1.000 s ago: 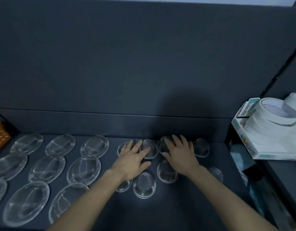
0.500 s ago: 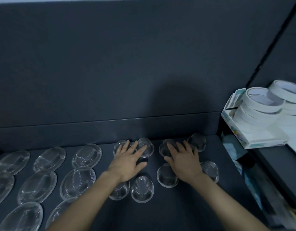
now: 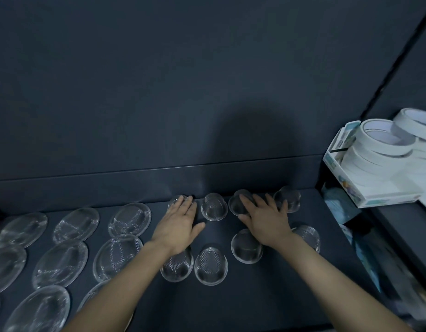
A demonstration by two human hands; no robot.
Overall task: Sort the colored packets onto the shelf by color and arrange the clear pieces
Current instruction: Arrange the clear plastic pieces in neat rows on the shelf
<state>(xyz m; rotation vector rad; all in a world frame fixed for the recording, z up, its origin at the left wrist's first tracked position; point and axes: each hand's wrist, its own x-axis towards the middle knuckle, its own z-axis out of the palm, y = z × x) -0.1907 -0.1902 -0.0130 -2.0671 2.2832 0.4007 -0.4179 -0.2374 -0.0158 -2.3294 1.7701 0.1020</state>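
Observation:
Several small clear oval pieces lie in two rows on the dark shelf (image 3: 231, 303). My left hand (image 3: 177, 225) lies flat, its fingertips on the back-row piece (image 3: 174, 200) at the left. Beside it sits another small piece (image 3: 214, 207), untouched. My right hand (image 3: 264, 220) rests with spread fingers over a back-row piece (image 3: 236, 204), and its outer fingers reach a further piece (image 3: 289, 197). The front row holds small pieces (image 3: 210, 265), (image 3: 245, 246). Larger clear ovals (image 3: 129, 219) fill the shelf's left half. No colored packets are in view.
A dark back wall rises behind a low ledge (image 3: 135, 185). At the right, a white box (image 3: 374, 195) with stacked white tape rolls (image 3: 379, 149) sits on a neighbouring shelf. Blurred packaging (image 3: 365, 255) lies below it.
The view has shifted left and down. My left hand has slid left off the second back-row piece onto the leftmost one. My right hand has stayed on its pieces.

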